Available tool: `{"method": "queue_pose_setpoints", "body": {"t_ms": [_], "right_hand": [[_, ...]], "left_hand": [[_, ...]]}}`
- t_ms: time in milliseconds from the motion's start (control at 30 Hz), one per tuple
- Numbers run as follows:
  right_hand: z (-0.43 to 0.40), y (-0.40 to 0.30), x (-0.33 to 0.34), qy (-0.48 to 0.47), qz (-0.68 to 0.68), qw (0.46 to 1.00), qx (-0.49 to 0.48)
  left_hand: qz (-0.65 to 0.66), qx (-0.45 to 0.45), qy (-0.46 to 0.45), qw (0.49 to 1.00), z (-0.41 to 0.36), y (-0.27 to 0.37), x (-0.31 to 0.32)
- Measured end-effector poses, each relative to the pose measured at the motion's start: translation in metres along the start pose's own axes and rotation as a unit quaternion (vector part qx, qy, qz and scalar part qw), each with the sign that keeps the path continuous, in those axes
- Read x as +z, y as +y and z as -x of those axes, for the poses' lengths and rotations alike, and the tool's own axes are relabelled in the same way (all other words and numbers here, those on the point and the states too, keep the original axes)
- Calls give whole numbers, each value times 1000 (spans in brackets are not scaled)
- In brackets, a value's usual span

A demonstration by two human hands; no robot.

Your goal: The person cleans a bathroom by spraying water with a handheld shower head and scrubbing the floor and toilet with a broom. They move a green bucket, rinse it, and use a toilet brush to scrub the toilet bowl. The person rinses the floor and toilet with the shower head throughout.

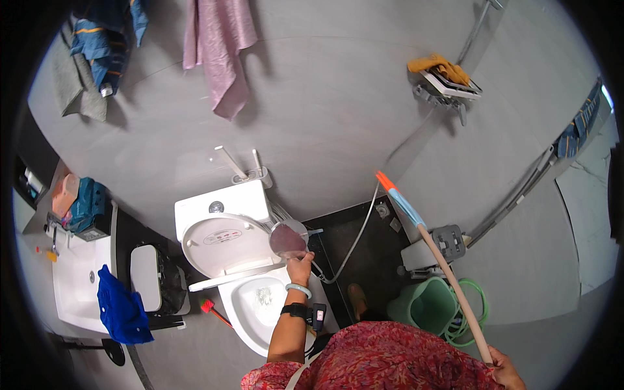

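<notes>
My left hand (pixel 300 268) grips a shower head (pixel 288 238) above the right side of the toilet; a pale hose (pixel 360 234) runs from it toward the wall. Below, the toilet bowl (pixel 261 297) stands open, its lid (pixel 222 243) raised against the tank, with water in the bowl. At the lower right, my right hand (pixel 504 368) holds the lower end of a long pale pole (pixel 453 282). The pole's upper end has a light blue part and orange tips (pixel 387 181), near the wall corner. Part of my right hand is hidden behind the pole and sleeve.
A green bucket (pixel 424 304) and coiled green hose (pixel 480 317) stand at lower right. A red-headed brush (pixel 208 306) lies left of the bowl. Further left are a bin (pixel 146 278) and a sink (pixel 78 278) with a blue cloth (pixel 122 307). Brushes in a holder (pixel 263 178) stand behind the tank.
</notes>
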State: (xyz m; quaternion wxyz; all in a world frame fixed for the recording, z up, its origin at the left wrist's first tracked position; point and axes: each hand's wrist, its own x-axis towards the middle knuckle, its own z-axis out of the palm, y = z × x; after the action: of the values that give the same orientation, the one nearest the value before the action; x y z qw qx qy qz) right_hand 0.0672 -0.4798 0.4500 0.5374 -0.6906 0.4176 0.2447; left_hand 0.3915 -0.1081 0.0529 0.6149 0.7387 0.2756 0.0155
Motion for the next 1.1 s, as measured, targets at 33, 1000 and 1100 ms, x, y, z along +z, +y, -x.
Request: {"method": "queue_pose_setpoints", "body": {"t_ms": [33, 1000, 1100], "right_hand": [[-2, 11, -4, 18, 40, 999, -16], [-449, -131, -158, -197, 479, 855, 23], [-502, -191, -176, -121, 666, 735, 40]], "left_hand": [[9, -13, -8, 1000, 1, -3, 4], [-104, 42, -162, 980, 36, 72, 143], [-277, -57, -163, 945, 34, 69, 176]]}}
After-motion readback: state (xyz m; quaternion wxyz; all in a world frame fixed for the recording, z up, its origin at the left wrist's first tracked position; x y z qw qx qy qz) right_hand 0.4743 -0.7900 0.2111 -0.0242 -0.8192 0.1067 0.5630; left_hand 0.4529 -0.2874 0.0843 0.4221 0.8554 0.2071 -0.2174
